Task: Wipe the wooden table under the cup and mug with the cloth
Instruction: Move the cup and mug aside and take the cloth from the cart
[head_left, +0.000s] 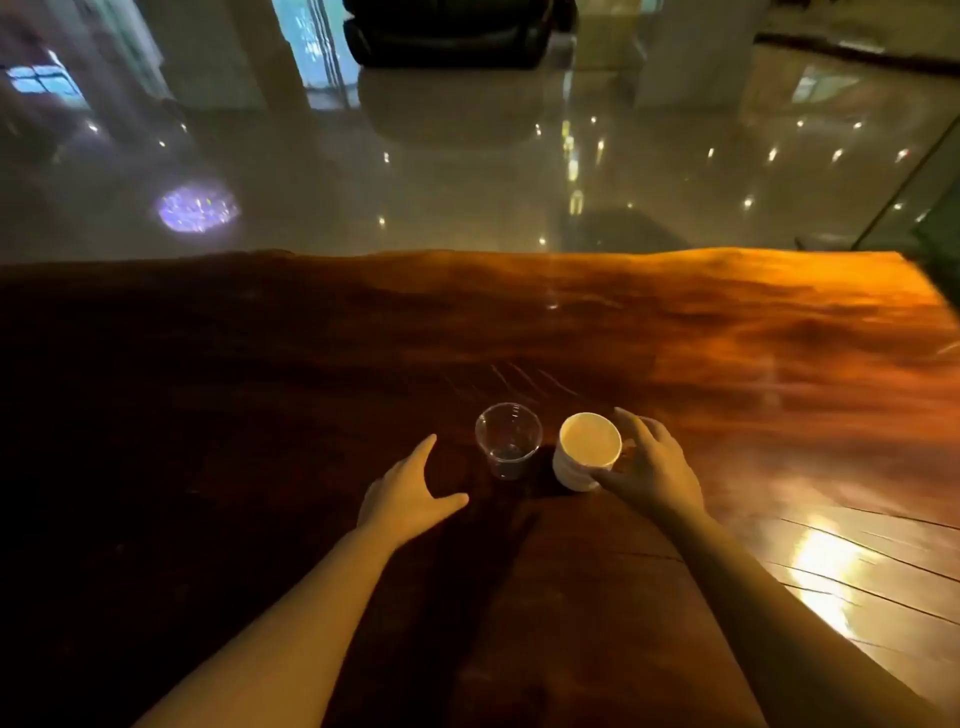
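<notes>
A clear plastic cup and a white mug stand side by side on the dark wooden table, near its front middle. My right hand curls around the mug's right side, with the thumb against its lower wall and the fingers by its rim. A little left of the clear cup, my left hand hovers with the fingers spread, touching nothing. No cloth is in view.
The table's far edge runs across the middle of the view, with a glossy floor beyond it. A bright light reflection lies on the table at the right, near some cracks in the wood.
</notes>
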